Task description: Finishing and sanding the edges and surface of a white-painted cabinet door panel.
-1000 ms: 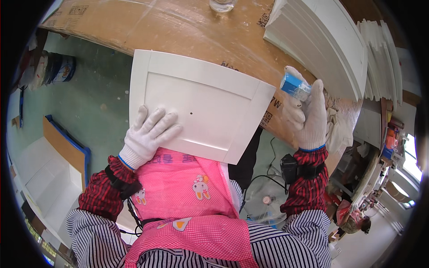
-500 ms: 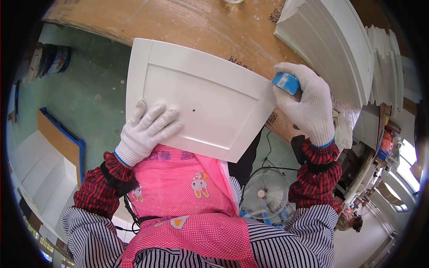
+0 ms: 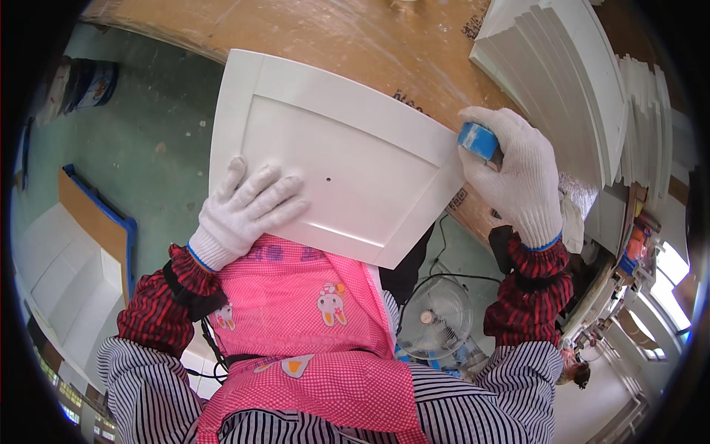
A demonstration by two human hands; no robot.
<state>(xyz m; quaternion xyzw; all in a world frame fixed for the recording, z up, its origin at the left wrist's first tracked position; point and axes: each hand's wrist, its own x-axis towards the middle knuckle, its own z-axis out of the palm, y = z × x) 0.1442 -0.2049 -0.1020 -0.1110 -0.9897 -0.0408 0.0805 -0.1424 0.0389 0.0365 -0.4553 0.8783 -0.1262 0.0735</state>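
A white panel (image 3: 355, 155) with a raised frame border and a small hole near its middle lies tilted in front of me, partly over the table edge. My left hand (image 3: 248, 207), in a white knitted glove, rests flat on its lower left part with the fingers a little apart. In my gloved right hand (image 3: 518, 163) is a small blue sanding block (image 3: 478, 140), dusted white, pinched between thumb and fingers beside the panel's right edge. The lower side of the block is hidden by the glove.
The table (image 3: 296, 29) has a film-covered brown top. White panels (image 3: 555, 81) are stacked at its far right. A fan (image 3: 435, 317) and a cable stand below on the right. At left are a bucket (image 3: 96, 85) and a blue-edged brown board (image 3: 92, 214).
The panel's far left corner has shifted slightly farther away. My right hand, with the sanding block, sits a little farther right. My left hand stays flat on the panel.
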